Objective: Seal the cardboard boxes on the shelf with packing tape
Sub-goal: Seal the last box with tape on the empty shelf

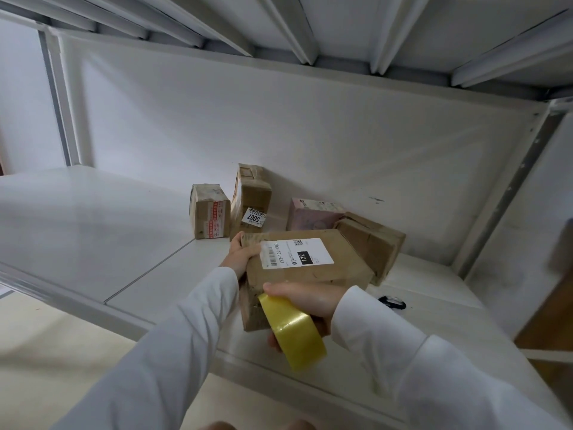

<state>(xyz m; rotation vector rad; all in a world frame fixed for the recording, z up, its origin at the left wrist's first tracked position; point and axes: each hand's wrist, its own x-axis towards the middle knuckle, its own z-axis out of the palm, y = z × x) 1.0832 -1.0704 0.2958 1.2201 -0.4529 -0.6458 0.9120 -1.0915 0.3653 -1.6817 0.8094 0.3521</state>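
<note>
A flat cardboard box (338, 262) with a white shipping label marked 122 sits near the front of the white shelf (93, 218). My left hand (240, 252) grips its left end, fingers curled over the top corner. My right hand (307, 301) holds a yellowish roll of packing tape (294, 330) against the box's near side, thumb resting along the box's front edge. The box's lower front face is partly hidden behind the roll and my hand.
Behind stand a small taped box (209, 212), a taller box labelled 5007 (251, 197), a pinkish box (310, 214) and a tilted brown box (372, 240) against the back panel. A black object (392, 302) lies on the shelf to the right. Another shelf sits overhead.
</note>
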